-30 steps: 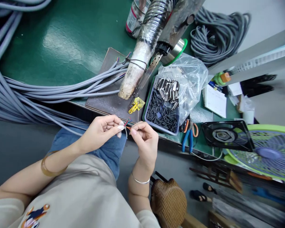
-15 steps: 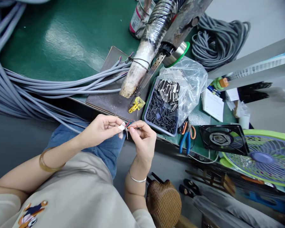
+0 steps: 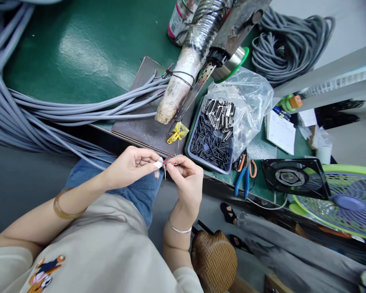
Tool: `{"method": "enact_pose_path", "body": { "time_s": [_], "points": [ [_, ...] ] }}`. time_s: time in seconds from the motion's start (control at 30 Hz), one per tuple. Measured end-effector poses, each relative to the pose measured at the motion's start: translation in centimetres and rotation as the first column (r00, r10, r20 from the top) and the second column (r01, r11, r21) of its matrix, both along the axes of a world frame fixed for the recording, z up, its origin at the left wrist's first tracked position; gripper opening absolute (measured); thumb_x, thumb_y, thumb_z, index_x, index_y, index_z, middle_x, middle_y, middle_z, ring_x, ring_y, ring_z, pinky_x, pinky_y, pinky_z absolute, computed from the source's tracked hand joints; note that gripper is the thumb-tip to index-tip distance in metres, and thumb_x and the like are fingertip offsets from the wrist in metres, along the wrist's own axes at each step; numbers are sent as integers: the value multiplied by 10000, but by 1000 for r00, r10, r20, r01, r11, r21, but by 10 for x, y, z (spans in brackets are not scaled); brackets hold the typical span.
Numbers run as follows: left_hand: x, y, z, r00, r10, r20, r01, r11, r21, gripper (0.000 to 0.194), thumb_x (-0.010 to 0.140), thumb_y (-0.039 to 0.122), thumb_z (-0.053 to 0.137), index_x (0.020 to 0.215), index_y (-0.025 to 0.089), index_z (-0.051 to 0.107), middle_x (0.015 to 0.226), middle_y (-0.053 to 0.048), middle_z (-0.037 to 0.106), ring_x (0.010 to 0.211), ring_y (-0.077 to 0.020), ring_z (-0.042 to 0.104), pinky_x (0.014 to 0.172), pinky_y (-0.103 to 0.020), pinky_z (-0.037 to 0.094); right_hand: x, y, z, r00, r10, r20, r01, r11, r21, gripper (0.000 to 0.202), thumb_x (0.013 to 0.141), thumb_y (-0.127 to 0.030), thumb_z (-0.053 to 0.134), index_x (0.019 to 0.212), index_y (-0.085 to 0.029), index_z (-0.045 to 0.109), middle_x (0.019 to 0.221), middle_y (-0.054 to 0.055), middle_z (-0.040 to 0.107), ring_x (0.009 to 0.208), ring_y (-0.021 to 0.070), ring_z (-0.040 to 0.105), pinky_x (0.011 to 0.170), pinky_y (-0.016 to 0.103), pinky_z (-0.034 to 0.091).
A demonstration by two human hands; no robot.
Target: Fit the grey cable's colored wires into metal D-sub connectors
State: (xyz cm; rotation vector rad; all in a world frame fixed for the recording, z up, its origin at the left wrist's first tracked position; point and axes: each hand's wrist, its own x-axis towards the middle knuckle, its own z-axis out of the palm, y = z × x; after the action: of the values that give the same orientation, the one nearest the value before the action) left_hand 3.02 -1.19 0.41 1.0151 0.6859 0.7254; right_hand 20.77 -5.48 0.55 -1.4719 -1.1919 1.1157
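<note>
My left hand point(image 3: 137, 165) is closed in a pinch on the end of a grey cable, with white wrapping on its fingertips. Thin coloured wires point(image 3: 168, 158) fan out from that end, red and dark ones among them. Just to the right, my right hand point(image 3: 184, 173) pinches one of these wires, orange-looking, between thumb and forefinger. Both hands are over my lap, just off the bench edge. Beyond them, a yellow clip-like piece point(image 3: 177, 133) lies on a dark board point(image 3: 134, 131), below a soldering iron point(image 3: 198, 89).
A tray point(image 3: 212, 166) holds black sleeves and metal connectors beside a plastic bag point(image 3: 253, 97). Grey cables point(image 3: 88, 108) cross the board from the left. Blue-handled pliers point(image 3: 242, 181), a black fan point(image 3: 295, 178) and a green-rimmed fan point(image 3: 347, 203) line the right. A person's legs point(image 3: 293, 240) show below.
The view has shifted slightly, moving the bench items a little to the right. Both hands keep their pinch, and the coloured wires are spread more upright. The other person's legs have moved.
</note>
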Motion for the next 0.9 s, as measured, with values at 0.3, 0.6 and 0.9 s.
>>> {"method": "enact_pose_path", "body": {
  "time_s": [0.3, 0.6, 0.9],
  "points": [
    [0, 0, 4, 999, -25, -38, 27, 999, 42, 153, 840, 264, 732, 850, 112, 721, 667, -43, 722, 501, -75, 559, 434, -156, 409, 4, 4, -14, 991, 59, -123, -59, 998, 0, 271, 741, -438, 807, 746, -202, 675, 708, -33, 560, 503, 52, 334, 424, 208, 241],
    [0, -1, 5, 993, -31, -111, 40, 996, 80, 118, 852, 220, 679, 860, 106, 710, 673, -44, 723, 538, -90, 597, 443, -152, 422, 4, 2, -9, 995, 35, -94, -34, 999, 11, 233, 753, -403, 811, 762, -205, 689, 746, -23, 597, 503, 50, 344, 423, 214, 235],
    [-1, -2, 1, 1000, -4, -13, 5, 999, 52, 116, 856, 229, 718, 859, 117, 692, 675, -20, 693, 538, -75, 576, 471, -155, 430, 1, 2, -17, 987, 0, -163, 13, 997, 80, 184, 809, -368, 760, 761, -208, 684, 709, -36, 584, 521, 62, 404, 451, 206, 294]
  ]
}}
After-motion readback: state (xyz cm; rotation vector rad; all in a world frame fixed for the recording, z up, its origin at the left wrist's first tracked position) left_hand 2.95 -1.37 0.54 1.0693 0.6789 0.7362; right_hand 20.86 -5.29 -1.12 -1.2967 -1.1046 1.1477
